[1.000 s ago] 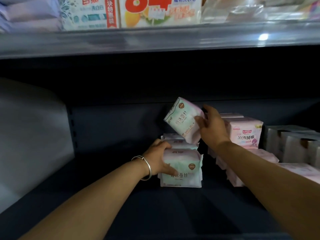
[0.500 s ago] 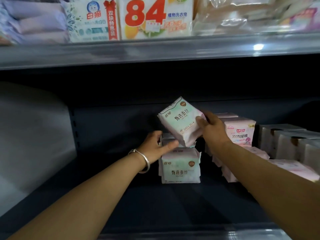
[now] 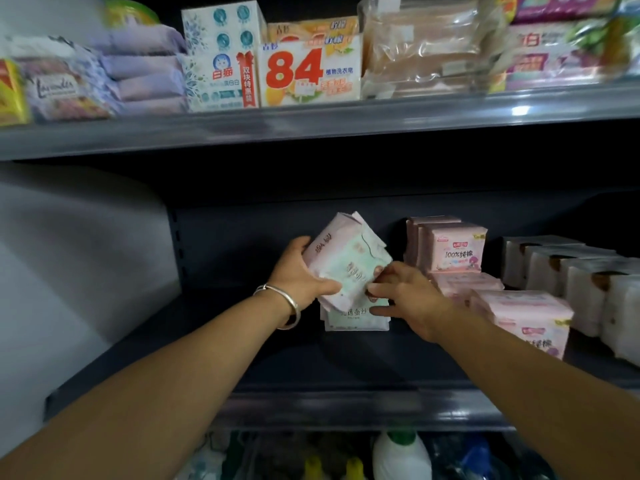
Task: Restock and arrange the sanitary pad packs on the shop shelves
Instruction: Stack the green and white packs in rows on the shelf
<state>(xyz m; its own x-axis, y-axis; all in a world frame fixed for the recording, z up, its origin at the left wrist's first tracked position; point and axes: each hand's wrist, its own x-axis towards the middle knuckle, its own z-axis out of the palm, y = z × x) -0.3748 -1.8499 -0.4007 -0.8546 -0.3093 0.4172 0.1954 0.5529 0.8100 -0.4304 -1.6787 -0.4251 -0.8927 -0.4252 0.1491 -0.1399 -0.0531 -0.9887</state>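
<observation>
- Centrally, left hand (image 3: pixel 300 271), metal bangle (image 3: pixel 285 299) on wrist, grips a soft, pillowy pale-green pad pack (image 3: pixel 346 261), tilted above the stack (image 3: pixel 356 318).
- Right hand (image 3: pixel 408 299) pinches its lower edge.
- Glossy pink packs (image 3: pixel 453 251) just right; dark matte shelf (image 3: pixel 242 341) beneath.

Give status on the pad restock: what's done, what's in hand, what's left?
Done: pink packs stand and lie stacked right of centre; a green pack sits on the middle shelf. In hand: left hand and right hand both grip a tilted bundle of packs above it. Left: setting that bundle down, and probably filling the bare shelf area to its left.
</observation>
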